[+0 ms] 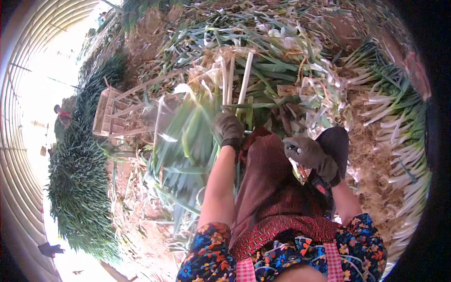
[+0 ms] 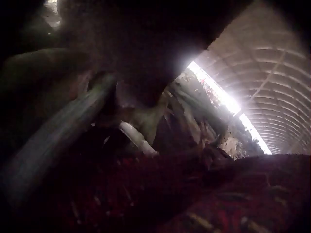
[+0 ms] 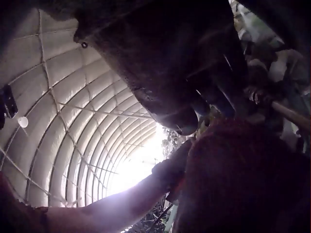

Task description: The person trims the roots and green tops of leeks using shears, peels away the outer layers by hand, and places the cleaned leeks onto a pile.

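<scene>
The left hand [image 1: 229, 128], in a grey-brown work glove, grips leeks beside the lap. Their long green leaves [image 1: 188, 134] fan out to the left, blurred. In the left wrist view, a thick pale-green leek stalk [image 2: 58, 131] runs up to the dark glove. Pale straight stalks [image 1: 244, 77] stand just beyond this hand. The right hand [image 1: 307, 152], in a similar glove, is over the right side of the lap with its fingers curled. Dark fingertips [image 1: 292, 147] show at its left end; I cannot tell whether it holds anything. The right wrist view is mostly dark around that glove [image 3: 160, 63].
A slatted wooden rack [image 1: 105, 113] stands at the left. Loose leaves and peelings [image 1: 277, 35] cover the ground ahead. Leeks [image 1: 399, 141] with white stems and roots lie in a row at the right. A dense green heap [image 1: 80, 188] lies far left, near another person [image 1: 63, 115].
</scene>
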Demonstrator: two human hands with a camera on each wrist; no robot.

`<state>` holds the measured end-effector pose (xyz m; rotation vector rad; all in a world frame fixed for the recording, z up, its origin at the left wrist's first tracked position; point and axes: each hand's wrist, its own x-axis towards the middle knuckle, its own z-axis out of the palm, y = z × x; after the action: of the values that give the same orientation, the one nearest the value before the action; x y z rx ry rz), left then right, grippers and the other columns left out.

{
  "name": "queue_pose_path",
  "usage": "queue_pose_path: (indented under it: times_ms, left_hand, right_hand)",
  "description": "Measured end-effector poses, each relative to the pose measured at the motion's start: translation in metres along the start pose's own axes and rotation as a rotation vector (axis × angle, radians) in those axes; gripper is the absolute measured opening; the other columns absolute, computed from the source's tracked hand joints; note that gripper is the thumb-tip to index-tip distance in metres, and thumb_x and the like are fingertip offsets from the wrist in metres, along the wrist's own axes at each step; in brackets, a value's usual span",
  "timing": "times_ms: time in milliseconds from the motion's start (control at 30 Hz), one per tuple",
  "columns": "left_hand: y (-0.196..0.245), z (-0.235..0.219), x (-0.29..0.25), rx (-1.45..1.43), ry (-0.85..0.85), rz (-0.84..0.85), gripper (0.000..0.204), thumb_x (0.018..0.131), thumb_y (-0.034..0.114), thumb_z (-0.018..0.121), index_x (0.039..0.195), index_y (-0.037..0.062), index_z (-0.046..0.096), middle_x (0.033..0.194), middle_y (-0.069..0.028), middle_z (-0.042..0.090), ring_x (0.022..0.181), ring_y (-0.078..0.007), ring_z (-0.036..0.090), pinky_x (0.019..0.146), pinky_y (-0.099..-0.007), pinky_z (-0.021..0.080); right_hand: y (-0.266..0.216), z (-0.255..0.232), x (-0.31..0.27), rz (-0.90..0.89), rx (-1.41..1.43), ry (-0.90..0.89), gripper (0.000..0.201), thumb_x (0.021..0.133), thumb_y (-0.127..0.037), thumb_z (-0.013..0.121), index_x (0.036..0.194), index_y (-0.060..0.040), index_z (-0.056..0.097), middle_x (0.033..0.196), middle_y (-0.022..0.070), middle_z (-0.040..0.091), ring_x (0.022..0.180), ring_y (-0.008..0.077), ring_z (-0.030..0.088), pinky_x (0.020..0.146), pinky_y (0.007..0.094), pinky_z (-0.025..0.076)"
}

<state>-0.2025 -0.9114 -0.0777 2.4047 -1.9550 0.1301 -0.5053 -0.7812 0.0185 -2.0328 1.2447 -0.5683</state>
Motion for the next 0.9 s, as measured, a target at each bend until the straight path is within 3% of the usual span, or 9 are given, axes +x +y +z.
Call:
queue_pose_path:
  times_ms: [133, 233, 333, 467, 567, 633, 733, 833, 900]
  left_hand:
    - [0.009, -0.013, 0.007, -0.08, -0.256, -0.161, 0.028, 0.084, 0.03, 0.068, 0.105, 0.0134, 0.062, 0.099, -0.0134, 0.071, 0.092, -0.0298, 0.071, 0.067, -0.0434, 0.055]
    - [0.023, -0.045, -0.008, -0.08, -0.149, -0.269, 0.024, 0.08, 0.028, 0.072, 0.098, 0.0129, 0.064, 0.098, -0.0162, 0.072, 0.091, -0.0296, 0.072, 0.068, -0.043, 0.056]
    - [0.018, -0.024, -0.006, -0.215, -0.109, -0.264, 0.027, 0.08, 0.033, 0.072, 0.097, 0.0131, 0.064, 0.091, -0.0154, 0.071, 0.088, -0.0284, 0.072, 0.068, -0.0419, 0.055]
    - [-0.022, -0.048, 0.003, -0.523, -0.243, -0.027, 0.02, 0.085, 0.029, 0.069, 0.093, 0.0112, 0.066, 0.083, -0.0124, 0.069, 0.077, -0.0244, 0.069, 0.064, -0.0381, 0.053]
    - [-0.053, -0.067, 0.033, -0.948, -0.306, 0.1, 0.02, 0.085, 0.024, 0.07, 0.095, 0.0067, 0.067, 0.079, -0.0062, 0.066, 0.068, -0.0176, 0.063, 0.058, -0.0319, 0.05]
    - [-0.074, -0.103, 0.046, -1.172, -0.341, 0.156, 0.02, 0.085, 0.02, 0.071, 0.097, 0.0037, 0.068, 0.075, -0.002, 0.065, 0.063, -0.013, 0.06, 0.055, -0.0278, 0.048]
    - [-0.069, -0.199, 0.03, -1.147, -0.324, 0.041, 0.023, 0.083, 0.017, 0.071, 0.1, 0.0027, 0.065, 0.076, -0.0018, 0.063, 0.063, -0.0122, 0.059, 0.055, -0.0271, 0.049]
    - [-0.109, -0.187, 0.02, -1.22, -0.313, 0.145, 0.025, 0.084, 0.016, 0.07, 0.103, 0.0014, 0.064, 0.078, -0.003, 0.064, 0.063, -0.013, 0.06, 0.055, -0.0271, 0.05]
    - [-0.129, -0.185, -0.007, -1.076, -0.314, 0.172, 0.028, 0.084, 0.016, 0.071, 0.106, -0.0008, 0.066, 0.088, -0.0078, 0.066, 0.078, -0.0164, 0.063, 0.069, -0.0305, 0.052]
  right_hand:
    - [0.01, 0.005, 0.004, -0.003, -0.025, -0.021, 0.041, 0.088, -0.032, 0.067, 0.121, -0.0081, 0.061, 0.098, 0.0164, 0.064, 0.093, 0.0356, 0.063, 0.081, 0.0443, 0.051]
    - [0.011, 0.008, 0.006, -0.067, -0.073, -0.012, 0.041, 0.087, -0.033, 0.067, 0.119, -0.0076, 0.063, 0.1, 0.0179, 0.066, 0.094, 0.0364, 0.064, 0.081, 0.0457, 0.051]
    - [0.017, 0.016, 0.004, -0.133, -0.119, 0.039, 0.044, 0.086, -0.035, 0.067, 0.12, -0.0071, 0.063, 0.1, 0.0188, 0.067, 0.094, 0.0373, 0.064, 0.081, 0.0471, 0.051]
    - [0.008, 0.006, 0.003, -0.031, -0.174, -0.006, 0.045, 0.086, -0.036, 0.067, 0.121, -0.0076, 0.064, 0.104, 0.0192, 0.067, 0.097, 0.0378, 0.065, 0.084, 0.047, 0.051]
    - [0.01, 0.012, -0.004, -0.031, -0.143, 0.035, 0.044, 0.086, -0.036, 0.067, 0.12, -0.008, 0.065, 0.106, 0.0189, 0.068, 0.097, 0.0375, 0.065, 0.085, 0.0468, 0.052]
    - [0.009, 0.013, -0.003, -0.018, -0.076, 0.03, 0.043, 0.086, -0.036, 0.067, 0.119, -0.0083, 0.065, 0.108, 0.0188, 0.068, 0.098, 0.0371, 0.066, 0.086, 0.0467, 0.052]
    - [-0.008, 0.0, 0.01, -0.038, -0.031, 0.028, 0.043, 0.087, -0.036, 0.066, 0.119, -0.0076, 0.065, 0.11, 0.0186, 0.068, 0.099, 0.0363, 0.066, 0.087, 0.0462, 0.052]
    - [-0.001, -0.008, 0.033, -0.011, -0.122, -0.127, 0.045, 0.088, -0.039, 0.067, 0.119, -0.0075, 0.065, 0.112, 0.0185, 0.068, 0.102, 0.0349, 0.066, 0.09, 0.0454, 0.052]
    - [-0.032, -0.019, 0.052, -0.139, -0.003, -0.025, 0.046, 0.089, -0.042, 0.066, 0.119, -0.0074, 0.065, 0.112, 0.0181, 0.068, 0.102, 0.0353, 0.066, 0.09, 0.0451, 0.052]
